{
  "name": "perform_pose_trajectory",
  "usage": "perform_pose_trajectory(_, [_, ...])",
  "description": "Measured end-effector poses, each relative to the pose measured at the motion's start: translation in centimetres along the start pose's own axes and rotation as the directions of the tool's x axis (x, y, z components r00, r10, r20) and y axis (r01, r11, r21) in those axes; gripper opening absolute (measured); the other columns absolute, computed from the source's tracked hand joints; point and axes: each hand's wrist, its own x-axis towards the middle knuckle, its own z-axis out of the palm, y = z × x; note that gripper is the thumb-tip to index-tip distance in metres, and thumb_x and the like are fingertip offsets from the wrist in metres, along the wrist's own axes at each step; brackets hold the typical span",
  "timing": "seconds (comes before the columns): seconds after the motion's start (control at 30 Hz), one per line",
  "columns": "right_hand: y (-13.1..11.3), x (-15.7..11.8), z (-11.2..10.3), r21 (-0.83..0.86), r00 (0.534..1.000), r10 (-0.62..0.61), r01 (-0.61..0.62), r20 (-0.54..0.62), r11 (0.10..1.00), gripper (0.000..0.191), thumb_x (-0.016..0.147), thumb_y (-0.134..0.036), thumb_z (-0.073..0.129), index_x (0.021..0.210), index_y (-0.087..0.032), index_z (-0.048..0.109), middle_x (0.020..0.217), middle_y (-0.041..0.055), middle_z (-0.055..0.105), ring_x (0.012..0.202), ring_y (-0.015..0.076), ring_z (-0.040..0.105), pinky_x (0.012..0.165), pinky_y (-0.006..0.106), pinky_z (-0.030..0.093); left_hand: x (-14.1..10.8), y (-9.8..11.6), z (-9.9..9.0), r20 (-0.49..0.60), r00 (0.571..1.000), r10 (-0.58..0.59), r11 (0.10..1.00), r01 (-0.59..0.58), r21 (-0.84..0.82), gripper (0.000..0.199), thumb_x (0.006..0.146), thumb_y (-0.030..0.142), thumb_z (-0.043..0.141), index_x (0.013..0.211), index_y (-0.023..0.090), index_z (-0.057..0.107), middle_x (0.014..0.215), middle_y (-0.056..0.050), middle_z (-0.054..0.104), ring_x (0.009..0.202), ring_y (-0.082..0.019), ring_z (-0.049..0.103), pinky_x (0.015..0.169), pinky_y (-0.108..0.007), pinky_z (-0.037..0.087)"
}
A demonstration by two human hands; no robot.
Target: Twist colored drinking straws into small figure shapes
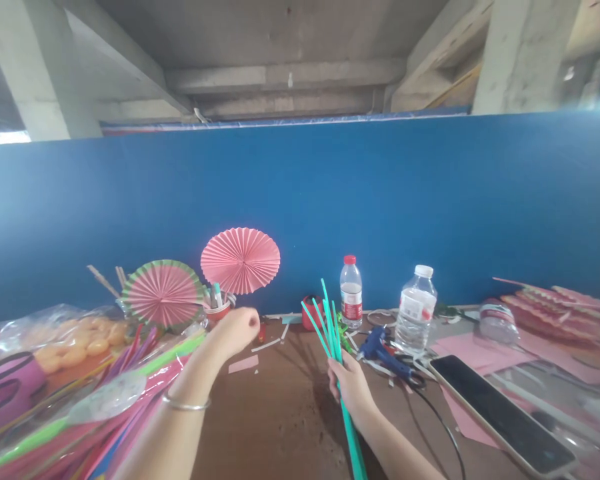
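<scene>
A bundle of teal pipe cleaners [349,427] is gripped in my right hand [351,383], fingers wrapped round it. Their tips fan apart above the hand, and the lower ends run down toward the table's front edge. My left hand [237,330], with a bangle at the wrist, is closed in a fist over the back left of the table. Whatever its fingers may hold is hidden. Just behind it stands a red and white cup [217,312] with pens in it. A pink pleated paper rosette [241,260] rises above that cup, and a green-edged rosette [164,293] stands to its left.
Plastic bags of coloured pipe cleaners [145,393] cover the left side. At right are two upright bottles [351,293], a blue glue gun [387,353] with a cord, a phone [500,413] and pink paper [473,350]. A blue partition [300,207] stands behind the table [270,427].
</scene>
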Motion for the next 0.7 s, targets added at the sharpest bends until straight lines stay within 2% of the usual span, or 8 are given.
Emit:
perform_pose_trajectory(0.03, [0.0,0.0,0.0,-0.001,1.0,-0.003,0.003,0.0,1.0,0.018,0.072,-0.032,0.045,0.061,-0.021,0.035,0.04,-0.0114,0.036,0.023,0.0039,0.031,0.025,0.015,0.019,-0.7,-0.2,0.5,0.114,0.993,-0.029,0.999,0.031,-0.01,0.008,0.064,0.024,0.058,0.066,0.017,0.062,0.063,-0.003,0.065,0.059,-0.019,0.061,0.059,-0.029,0.045])
perform_pose_trajectory(0.1, [-0.1,-0.1,0.1,-0.001,1.0,-0.015,0.015,-0.004,1.0,0.019,0.071,-0.031,0.045,0.059,-0.021,0.035,0.039,-0.0115,0.034,0.024,0.0043,0.032,0.025,0.015,0.02,-2.0,-0.9,2.1,0.284,0.956,-0.072,0.995,0.087,-0.042,0.01,0.053,0.025,0.067,0.055,0.016,0.062,0.05,-0.002,0.062,0.046,-0.018,0.059,0.048,-0.027,0.045])
perform_pose_trajectory(0.17, [-0.3,-0.2,0.1,0.0,1.0,-0.024,0.024,-0.008,1.0,0.019,0.071,-0.03,0.046,0.059,-0.021,0.035,0.039,-0.0113,0.034,0.025,0.0044,0.033,0.026,0.016,0.021,-2.7,-1.8,3.8,0.324,0.942,-0.087,0.988,0.123,-0.092,0.019,0.063,0.033,0.059,0.061,0.015,0.065,0.054,-0.004,0.065,0.046,-0.017,0.061,0.047,-0.026,0.046])
perform_pose_trajectory(0.23, [-0.3,-0.3,0.1,0.002,1.0,-0.027,0.027,-0.008,1.0,0.02,0.071,-0.031,0.047,0.058,-0.021,0.035,0.039,-0.0111,0.034,0.025,0.0046,0.033,0.026,0.016,0.022,-2.7,-2.8,4.6,0.267,0.959,-0.094,0.979,0.138,-0.151,0.034,0.077,0.039,0.041,0.077,0.016,0.066,0.07,-0.006,0.069,0.058,-0.017,0.064,0.053,-0.025,0.047])
perform_pose_trajectory(0.3, [-0.3,-0.3,0.1,0.004,1.0,-0.026,0.026,-0.006,1.0,0.02,0.071,-0.032,0.047,0.058,-0.021,0.036,0.039,-0.011,0.034,0.025,0.005,0.033,0.026,0.016,0.022,-2.2,-3.7,4.4,0.135,0.986,-0.098,0.975,0.122,-0.186,0.036,0.08,0.037,0.034,0.095,0.017,0.06,0.09,-0.008,0.067,0.076,-0.017,0.064,0.061,-0.025,0.048])
perform_pose_trajectory(0.37, [-0.2,-0.2,0.1,0.002,1.0,-0.029,0.029,-0.005,1.0,0.02,0.07,-0.031,0.047,0.059,-0.021,0.036,0.039,-0.0112,0.033,0.025,0.0052,0.033,0.026,0.016,0.022,-1.5,-4.4,3.7,0.016,0.995,-0.098,0.976,0.1,-0.192,0.035,0.08,0.032,0.033,0.103,0.016,0.055,0.098,-0.009,0.065,0.084,-0.018,0.062,0.065,-0.025,0.047])
perform_pose_trajectory(0.53, [0.0,-0.1,0.1,-0.012,0.999,-0.037,0.037,-0.003,0.999,0.02,0.071,-0.03,0.046,0.058,-0.021,0.034,0.038,-0.0115,0.032,0.025,0.0054,0.033,0.026,0.017,0.022,-2.2,-5.3,3.3,-0.072,0.997,-0.013,0.992,0.004,-0.127,0.03,0.08,0.025,0.033,0.092,0.019,0.059,0.094,-0.004,0.065,0.079,-0.016,0.062,0.065,-0.024,0.045])
perform_pose_trajectory(0.7, [-0.2,-0.3,0.1,-0.025,0.998,-0.054,0.054,0.014,0.998,0.02,0.071,-0.029,0.047,0.057,-0.021,0.034,0.038,-0.011,0.033,0.025,0.0051,0.033,0.028,0.017,0.023,-4.2,-5.5,4.9,-0.022,0.996,0.092,0.995,-0.091,0.036,0.017,0.069,0.017,0.051,0.068,0.022,0.067,0.079,-0.001,0.067,0.077,-0.017,0.06,0.075,-0.025,0.04])
